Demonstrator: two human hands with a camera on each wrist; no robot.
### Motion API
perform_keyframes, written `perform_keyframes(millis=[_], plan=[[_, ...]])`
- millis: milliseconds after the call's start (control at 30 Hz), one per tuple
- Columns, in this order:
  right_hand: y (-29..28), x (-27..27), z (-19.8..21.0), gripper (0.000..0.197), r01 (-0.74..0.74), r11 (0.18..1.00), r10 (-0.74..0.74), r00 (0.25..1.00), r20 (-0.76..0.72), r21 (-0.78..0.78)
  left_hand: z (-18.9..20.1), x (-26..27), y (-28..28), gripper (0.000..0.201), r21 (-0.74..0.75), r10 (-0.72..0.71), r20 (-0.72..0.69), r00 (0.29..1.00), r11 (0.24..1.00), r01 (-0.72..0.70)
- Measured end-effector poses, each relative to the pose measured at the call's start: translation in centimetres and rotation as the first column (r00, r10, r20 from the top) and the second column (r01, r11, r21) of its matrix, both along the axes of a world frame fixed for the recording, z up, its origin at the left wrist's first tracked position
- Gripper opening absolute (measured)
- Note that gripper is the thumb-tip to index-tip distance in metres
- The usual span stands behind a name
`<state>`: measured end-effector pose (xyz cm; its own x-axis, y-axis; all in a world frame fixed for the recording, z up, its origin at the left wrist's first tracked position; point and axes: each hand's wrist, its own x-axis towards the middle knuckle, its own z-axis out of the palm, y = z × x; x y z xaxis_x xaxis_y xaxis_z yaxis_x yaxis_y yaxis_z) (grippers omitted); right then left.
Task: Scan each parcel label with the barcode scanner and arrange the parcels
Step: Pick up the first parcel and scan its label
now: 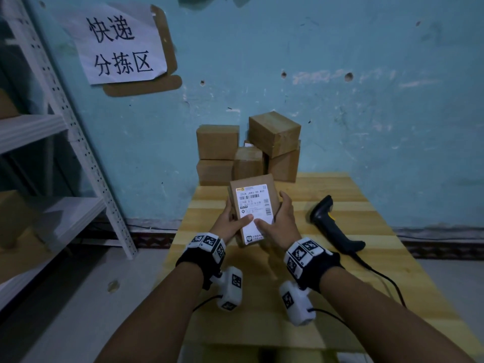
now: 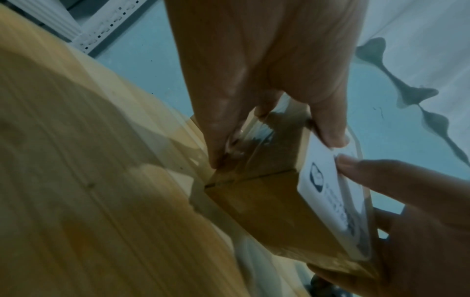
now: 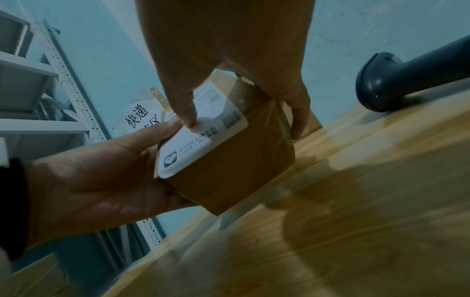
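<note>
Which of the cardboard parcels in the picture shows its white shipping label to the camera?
The parcel held up in both hands, left hand and right hand. The stacked boxes against the wall show only plain brown faces.

Scuffed blue wall (image 1: 366, 100) behind wooden table (image 1: 392, 271); white metal shelving (image 1: 78, 153) left of table; paper sign (image 1: 117, 43) above shelving; dim light.

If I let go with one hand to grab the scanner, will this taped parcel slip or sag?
Probably stiff: the parcel keeps sharp square edges. Glossy tape may be slippery. Left hand seems able to hold it alone.
</note>
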<state>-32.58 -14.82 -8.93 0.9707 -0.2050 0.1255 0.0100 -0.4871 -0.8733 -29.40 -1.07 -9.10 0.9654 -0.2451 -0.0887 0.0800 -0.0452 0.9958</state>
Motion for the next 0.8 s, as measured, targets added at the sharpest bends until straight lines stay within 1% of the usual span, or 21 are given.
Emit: perform_keyframes(millis=[100,233,500,633,800], plan=[[-0.6,0.1,-0.3,0.095,0.006,1.0,-0.006,1.0,-0.015,-0.013,-0.6,0.2,-0.5,0.074,0.016,-0.006,-0.013,1.0,1.0,0.007],[-1.1,0.1,-0.7,0.095,-0.002,1.0,0.001,1.0,-0.028,-0.025,-1.0,0.5,-1.0,0.082,0.029,-0.006,-0.045,0.999,1.0,0.008],[-1.3,0.4,-1.0,0.093,-0.013,0.999,0.011,0.999,-0.045,-0.037,-0.9,1.3,-1.1,0.083,0.022,-0.01,-0.077,0.997,1.0,0.012],[-1.4,0.3,-1.1,0.092,-0.021,0.999,0.019,0.999,-0.051,-0.028,-0.8,1.4,-1.2,0.078,0.021,-0.002,-0.071,0.997,1.0,0.004],[-1.7,0.5,-1.1,0.088,-0.016,0.999,0.014,0.998,-0.068,-0.029,-0.4,1.4,-1.3,0.064,0.031,-0.008,-0.063,0.998,0.999,0.01]])
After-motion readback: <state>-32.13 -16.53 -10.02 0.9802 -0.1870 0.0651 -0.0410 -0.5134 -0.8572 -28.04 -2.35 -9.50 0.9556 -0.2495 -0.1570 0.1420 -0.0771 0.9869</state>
